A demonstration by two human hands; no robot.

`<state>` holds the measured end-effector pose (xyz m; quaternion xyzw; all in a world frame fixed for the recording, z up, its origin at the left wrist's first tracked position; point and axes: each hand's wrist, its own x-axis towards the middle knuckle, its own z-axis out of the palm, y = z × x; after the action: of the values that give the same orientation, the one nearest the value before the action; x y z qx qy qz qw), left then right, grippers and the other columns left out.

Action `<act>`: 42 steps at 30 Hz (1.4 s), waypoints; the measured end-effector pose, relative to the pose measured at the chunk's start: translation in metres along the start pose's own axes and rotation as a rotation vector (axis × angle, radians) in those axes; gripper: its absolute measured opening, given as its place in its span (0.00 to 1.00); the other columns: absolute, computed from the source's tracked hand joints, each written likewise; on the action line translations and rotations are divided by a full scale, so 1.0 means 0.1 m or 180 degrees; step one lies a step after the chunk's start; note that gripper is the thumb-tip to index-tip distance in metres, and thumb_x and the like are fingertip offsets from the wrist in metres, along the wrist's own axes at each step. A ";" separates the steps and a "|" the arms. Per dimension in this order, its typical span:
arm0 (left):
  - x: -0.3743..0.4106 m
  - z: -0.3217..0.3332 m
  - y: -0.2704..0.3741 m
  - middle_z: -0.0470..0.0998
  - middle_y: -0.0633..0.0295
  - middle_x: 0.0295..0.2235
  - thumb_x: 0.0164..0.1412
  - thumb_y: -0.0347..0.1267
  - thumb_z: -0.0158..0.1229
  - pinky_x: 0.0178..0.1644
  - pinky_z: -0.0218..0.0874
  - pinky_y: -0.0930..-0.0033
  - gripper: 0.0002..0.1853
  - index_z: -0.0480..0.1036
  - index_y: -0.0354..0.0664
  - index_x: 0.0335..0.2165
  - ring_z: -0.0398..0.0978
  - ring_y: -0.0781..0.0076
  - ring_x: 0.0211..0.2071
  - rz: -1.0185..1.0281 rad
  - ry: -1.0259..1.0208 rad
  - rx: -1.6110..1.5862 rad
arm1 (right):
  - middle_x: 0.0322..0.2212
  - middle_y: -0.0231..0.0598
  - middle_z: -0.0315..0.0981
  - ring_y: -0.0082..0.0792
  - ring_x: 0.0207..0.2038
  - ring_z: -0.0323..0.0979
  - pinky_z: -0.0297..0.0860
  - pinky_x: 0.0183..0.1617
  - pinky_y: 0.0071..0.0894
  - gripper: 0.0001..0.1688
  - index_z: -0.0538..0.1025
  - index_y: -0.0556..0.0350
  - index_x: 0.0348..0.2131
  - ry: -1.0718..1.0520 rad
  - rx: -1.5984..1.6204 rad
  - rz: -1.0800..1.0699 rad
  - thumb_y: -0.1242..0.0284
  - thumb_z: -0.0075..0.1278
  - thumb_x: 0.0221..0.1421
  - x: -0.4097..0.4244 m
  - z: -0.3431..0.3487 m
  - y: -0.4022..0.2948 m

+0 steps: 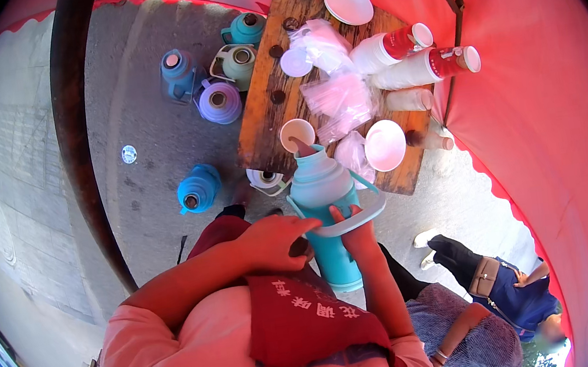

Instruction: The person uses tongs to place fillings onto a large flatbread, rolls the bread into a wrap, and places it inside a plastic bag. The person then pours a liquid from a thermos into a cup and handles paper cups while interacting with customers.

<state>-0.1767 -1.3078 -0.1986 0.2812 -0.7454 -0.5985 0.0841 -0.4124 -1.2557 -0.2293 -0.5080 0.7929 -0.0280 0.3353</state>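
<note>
A teal vacuum flask (pixel 322 191) is tilted away from me over the near end of a wooden table (pixel 265 126). From its uncapped mouth a brown stream (pixel 300 147) runs into a white paper cup (pixel 296 128). My right hand (pixel 357 230) grips the side handle of the flask. A dark round stopper (pixel 299 246) is held in the curled fingers of my left hand (pixel 274 243). That hand's index finger reaches to the flask's pale carrying handle (pixel 354 223), which hangs across the flask's body.
White bowls (pixel 385 144), sleeves of paper cups (pixel 407 70), plastic bags (pixel 338 98) and dark round pieces (pixel 277 97) lie on the table. Several flasks (pixel 219 102) stand on the ground leftward. A metal pole (pixel 72 128) rises at left. Two people (pixel 460 322) are at lower right.
</note>
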 end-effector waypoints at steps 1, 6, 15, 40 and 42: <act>-0.01 0.00 -0.02 0.74 0.47 0.40 0.45 0.39 0.59 0.43 0.65 0.56 0.35 0.63 0.39 0.52 0.73 0.49 0.39 0.0040 0.0048 0.0028 | 0.31 0.63 0.73 0.52 0.37 0.75 0.68 0.39 0.43 0.38 0.71 0.78 0.36 -0.0010 -0.0083 0.0028 0.52 0.55 0.52 -0.01 -0.02 -0.03; -0.04 -0.06 -0.02 0.75 0.48 0.38 0.45 0.40 0.59 0.41 0.65 0.56 0.35 0.64 0.42 0.53 0.73 0.50 0.38 0.0039 0.0060 -0.0029 | 0.36 0.67 0.73 0.55 0.42 0.73 0.68 0.45 0.44 0.40 0.71 0.79 0.40 -0.0386 0.0174 0.0393 0.50 0.55 0.51 0.01 -0.17 -0.13; -0.07 -0.05 -0.05 0.73 0.53 0.33 0.45 0.39 0.60 0.39 0.64 0.57 0.33 0.65 0.45 0.52 0.73 0.54 0.35 0.0085 0.0312 -0.0152 | 0.26 0.65 0.72 0.58 0.34 0.75 0.70 0.36 0.46 0.34 0.72 0.78 0.34 -0.0098 0.0083 -0.0116 0.54 0.55 0.53 -0.05 -0.24 -0.01; -0.04 -0.10 -0.07 0.70 0.57 0.29 0.48 0.37 0.58 0.35 0.63 0.61 0.26 0.69 0.53 0.50 0.72 0.59 0.30 -0.0043 0.0429 -0.0067 | 0.23 0.56 0.73 0.42 0.29 0.74 0.67 0.32 0.40 0.28 0.73 0.72 0.28 -0.0153 0.0225 -0.0146 0.58 0.57 0.52 0.00 -0.35 -0.04; -0.04 -0.11 -0.07 0.69 0.57 0.29 0.48 0.37 0.58 0.35 0.63 0.61 0.26 0.69 0.53 0.49 0.71 0.59 0.30 -0.0030 0.0443 -0.0050 | 0.22 0.56 0.72 0.43 0.28 0.74 0.67 0.32 0.40 0.28 0.73 0.72 0.28 0.0011 0.0092 -0.0270 0.58 0.57 0.52 0.01 -0.25 0.01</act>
<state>-0.1658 -1.3155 -0.2015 0.3249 -0.7317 -0.5837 0.1351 -0.4274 -1.2632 -0.2110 -0.5362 0.7708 -0.0544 0.3397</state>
